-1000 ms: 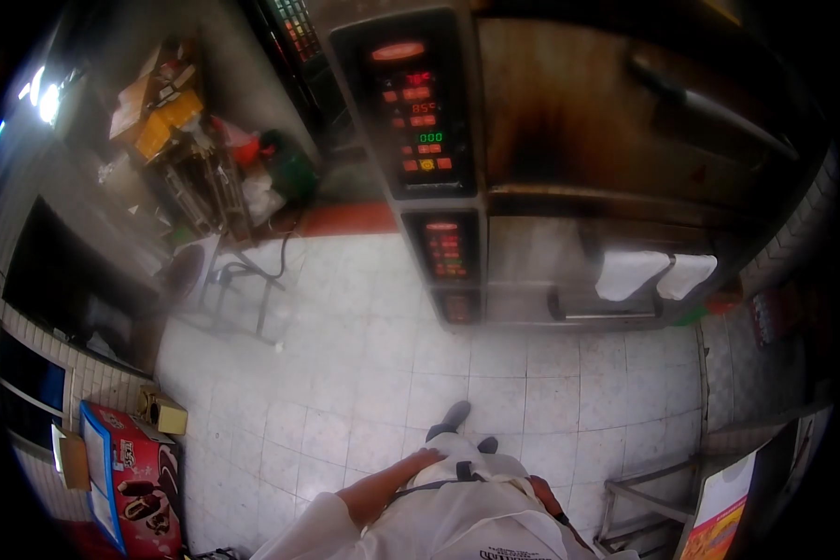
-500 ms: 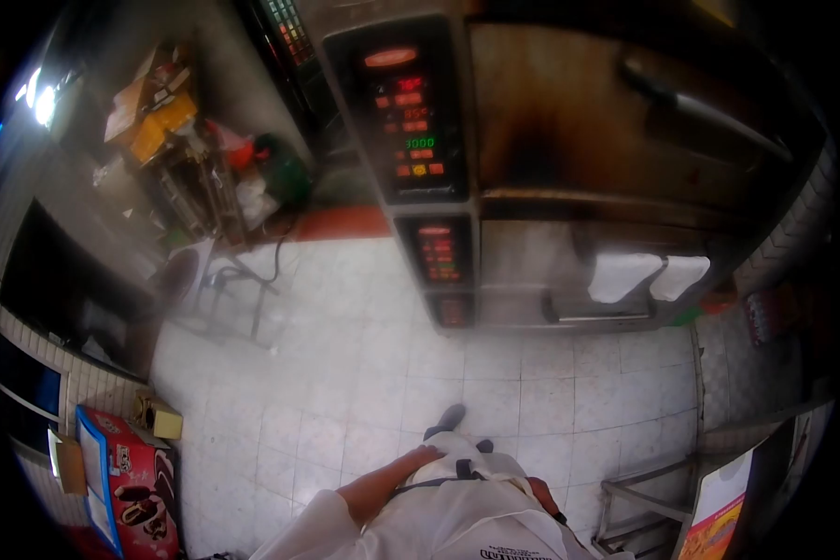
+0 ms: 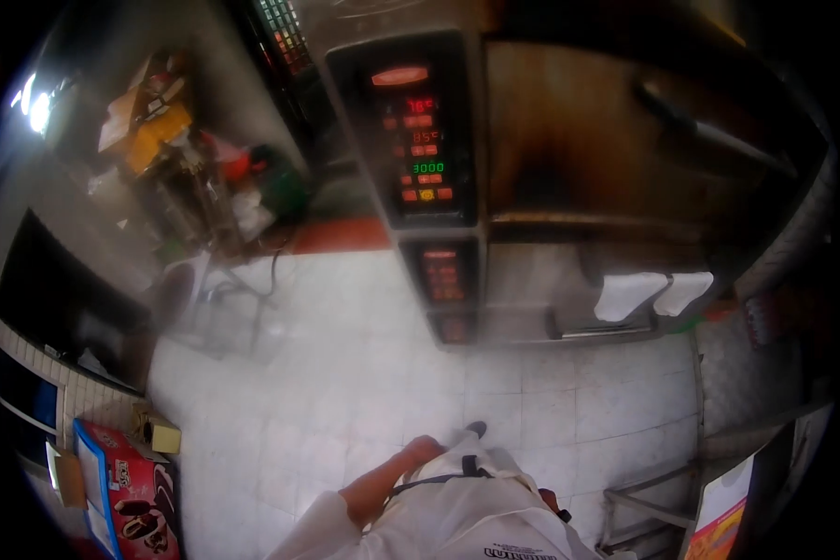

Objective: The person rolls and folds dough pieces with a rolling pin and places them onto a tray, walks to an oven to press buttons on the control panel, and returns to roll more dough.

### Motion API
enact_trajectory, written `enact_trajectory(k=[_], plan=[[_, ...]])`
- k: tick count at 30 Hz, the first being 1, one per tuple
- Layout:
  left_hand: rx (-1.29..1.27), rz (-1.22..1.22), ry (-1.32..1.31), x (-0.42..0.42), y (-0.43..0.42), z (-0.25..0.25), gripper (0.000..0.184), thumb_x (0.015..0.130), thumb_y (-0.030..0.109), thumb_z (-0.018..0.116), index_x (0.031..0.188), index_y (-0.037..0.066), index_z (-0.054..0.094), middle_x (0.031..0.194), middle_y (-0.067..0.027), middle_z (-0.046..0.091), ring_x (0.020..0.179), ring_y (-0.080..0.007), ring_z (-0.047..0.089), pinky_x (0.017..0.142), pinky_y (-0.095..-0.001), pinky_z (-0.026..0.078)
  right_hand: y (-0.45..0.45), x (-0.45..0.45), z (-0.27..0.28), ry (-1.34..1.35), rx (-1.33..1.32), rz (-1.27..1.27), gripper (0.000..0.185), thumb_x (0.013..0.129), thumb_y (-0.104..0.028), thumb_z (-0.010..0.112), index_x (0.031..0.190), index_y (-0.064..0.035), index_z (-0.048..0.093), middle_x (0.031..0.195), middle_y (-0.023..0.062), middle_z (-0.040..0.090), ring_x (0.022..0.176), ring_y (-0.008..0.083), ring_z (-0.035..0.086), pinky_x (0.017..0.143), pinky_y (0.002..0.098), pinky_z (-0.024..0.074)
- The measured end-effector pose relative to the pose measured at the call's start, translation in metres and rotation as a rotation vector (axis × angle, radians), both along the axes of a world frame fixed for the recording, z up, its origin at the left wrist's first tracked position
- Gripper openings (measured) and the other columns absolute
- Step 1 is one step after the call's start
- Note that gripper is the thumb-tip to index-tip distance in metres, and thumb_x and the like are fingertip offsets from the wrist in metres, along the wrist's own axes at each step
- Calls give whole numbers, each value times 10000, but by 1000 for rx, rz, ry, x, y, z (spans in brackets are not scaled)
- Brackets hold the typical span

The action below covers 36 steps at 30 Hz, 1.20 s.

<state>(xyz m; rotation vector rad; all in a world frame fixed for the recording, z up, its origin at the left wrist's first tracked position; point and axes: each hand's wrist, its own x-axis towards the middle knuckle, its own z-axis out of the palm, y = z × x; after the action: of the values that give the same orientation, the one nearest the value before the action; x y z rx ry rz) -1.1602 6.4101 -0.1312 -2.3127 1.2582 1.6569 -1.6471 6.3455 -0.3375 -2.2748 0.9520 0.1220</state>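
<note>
My left hand [image 3: 426, 450] hangs in front of my left thigh, beside the white trousers [image 3: 467, 450]. It is small and blurred, so its fingers do not show clearly, and I see nothing in it. Only a little of my right hand [image 3: 549, 500] shows past the white shirt, low at my right side; a dark band is at that wrist. Ahead stands a stained oven [image 3: 588, 131] with a lit control panel [image 3: 411, 131] showing red and green digits. Two white cloths [image 3: 630, 295] hang at its lower door, apart from both hands.
White floor tiles [image 3: 345, 364] run between me and the oven. A red printed box [image 3: 135, 495] stands at lower left, with a yellow box [image 3: 163, 437] behind it. At lower right is a metal frame [image 3: 649, 509]. Clutter [image 3: 159, 131] is piled at upper left.
The oven and its panel sit slightly lower in view. My feet have shifted, with one shoe now showing ahead. Both hands stay low at my sides.
</note>
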Motion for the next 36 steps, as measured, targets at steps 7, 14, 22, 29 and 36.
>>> enact_trajectory(k=[7,14,22,29,36], plan=[[-575,467,-172,102,-77,42,750,928,461,686,1423,-69,495,1418,-279,553,1325,-404,530,1118,-443,422,-50,63,122,-145,-20,-210,250,834,-327,626,726,-114,704,745,144,696,734,387,677,621,520,521],[-1149,766,-62,182,-168,205,832,946,261,730,1555,-57,261,1487,-224,484,1345,-321,509,1096,-444,431,-68,80,78,12,-148,-151,231,841,-314,629,741,-120,702,729,140,688,721,386,673,607,521,511],[-1586,641,-121,180,-213,352,837,957,250,697,1587,-20,217,1581,-218,362,1468,-317,367,1197,-445,305,-63,97,64,14,-274,-306,226,843,-309,633,736,-118,690,706,141,675,706,387,666,590,522,499],[-1689,613,-146,206,-255,388,791,920,196,748,1538,-36,313,1522,-219,429,1419,-324,424,1158,-419,361,-61,94,34,61,-213,-276,214,863,-261,615,707,-118,649,704,145,633,684,382,625,578,514,467],[-1698,638,-144,215,-261,406,568,911,191,744,1380,-40,523,1303,-172,597,1197,-276,594,1016,-379,467,-57,101,56,-2,-242,-304,212,867,-253,609,709,-117,649,706,144,630,685,379,622,580,515,465]])
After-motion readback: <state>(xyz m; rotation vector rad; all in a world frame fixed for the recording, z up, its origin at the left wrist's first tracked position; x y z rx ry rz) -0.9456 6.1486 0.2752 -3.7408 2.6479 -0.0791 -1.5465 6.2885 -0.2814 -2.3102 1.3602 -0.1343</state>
